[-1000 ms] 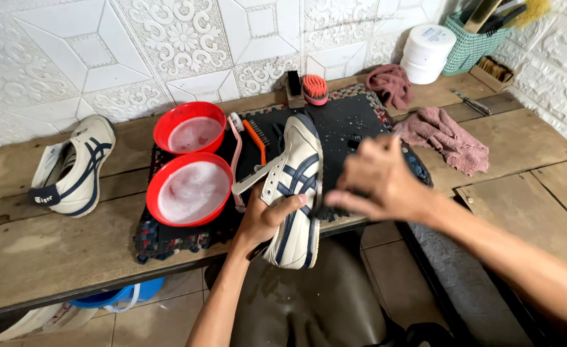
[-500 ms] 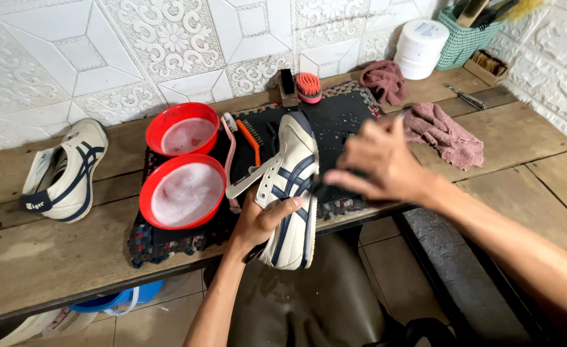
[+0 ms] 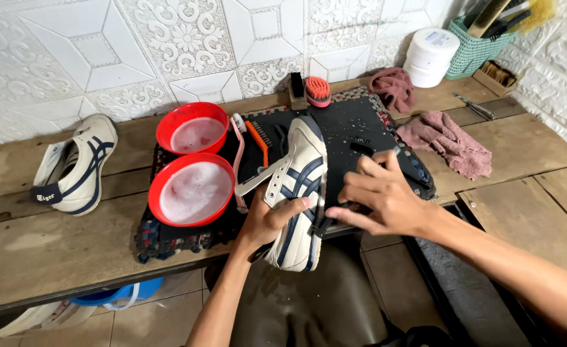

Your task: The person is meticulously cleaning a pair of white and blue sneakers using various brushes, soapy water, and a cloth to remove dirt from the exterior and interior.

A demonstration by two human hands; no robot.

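Left hand still grips the sneaker at the desk edge, same spot as before. Right hand, curled around a dark brush, has slid down to the shoe's side.

A white cylindrical tub with a pale printed lid is being shown at the back right of the wooden bench, just beside a green plastic basket. A small dark label tab with light lettering is being displayed on the heel of the spare shoe at far left.
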